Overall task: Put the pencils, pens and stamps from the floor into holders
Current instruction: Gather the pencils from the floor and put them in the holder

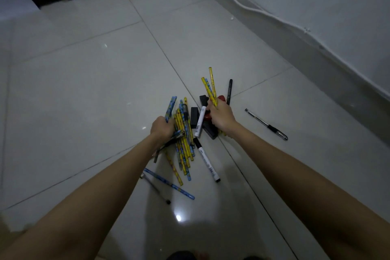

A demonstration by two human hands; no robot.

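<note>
Pencils, slim yellow and blue patterned wooden sticks, lie in a loose heap (pixel 183 143) on the pale grey tiled floor (pixel 84 91), at the centre of the head view. Their long axes run roughly from 12 to 6 o'clock, leaning slightly toward 5.

The left hand (pixel 162 127) sits at the heap's 9 o'clock edge, fingers curled round a blue pencil (pixel 170 108) and some darker pens that stick out below the fist. The right hand (pixel 220 117) is at 3 o'clock of the heap, fingers closed round a small bunch of yellow pencils (pixel 209 88) that point up toward 12.

Between the hands lie a white marker with a barcode label (pixel 200 121) and black block-shaped stamps (pixel 194 116); a red stamp (pixel 221 98) shows just behind the right hand. A second white marker with a black cap (pixel 206 161) lies at 5 o'clock of the heap. A clear pen with a black grip (pixel 267 124) rests well apart at 3 o'clock. A single blue pencil (pixel 169 183) and a thin dark pen (pixel 155 188) lie at 7 o'clock.

No holder is in view. The left hand is nearer the heap, and likely gathers along the pencils' length.
</note>
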